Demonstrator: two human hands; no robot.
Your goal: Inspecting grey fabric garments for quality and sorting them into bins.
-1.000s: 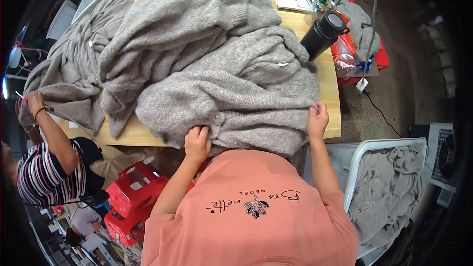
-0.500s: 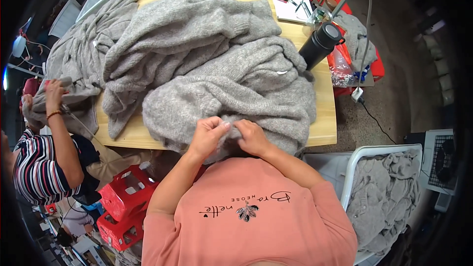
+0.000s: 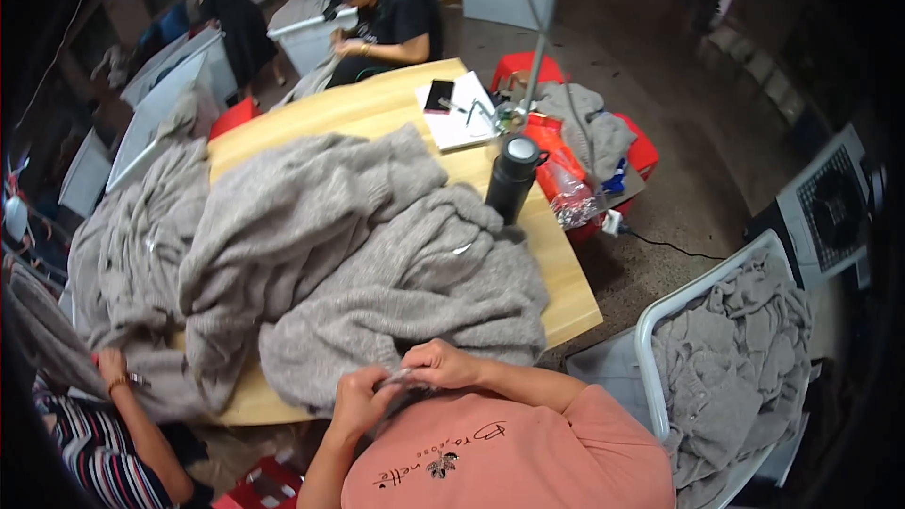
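Note:
A grey knit garment (image 3: 330, 351) lies bunched at the near edge of the wooden table (image 3: 568, 300). Close to my body, my left hand (image 3: 362, 398) is closed in a pinch on the garment's edge. Just to its right, my right hand (image 3: 441, 365) pinches the same edge, with a small strip of knit showing between the two hands. The fingertips are partly hidden. Beyond the hands, another grey knit garment (image 3: 273, 203) lies heaped on the table.
A black bottle (image 3: 514, 181) stands near the table's right edge, behind it a white pad (image 3: 464, 129). At right is a white bin (image 3: 650, 358) full of grey knitwear. A co-worker in stripes (image 3: 104, 448) handles knitwear at left; another person (image 3: 401, 24) sits beyond the table.
The view has tilted up and turned, bringing people and bins at the back into sight. My hands keep hold of the garment's edge and now sit closer together. The left co-worker's arm has lowered.

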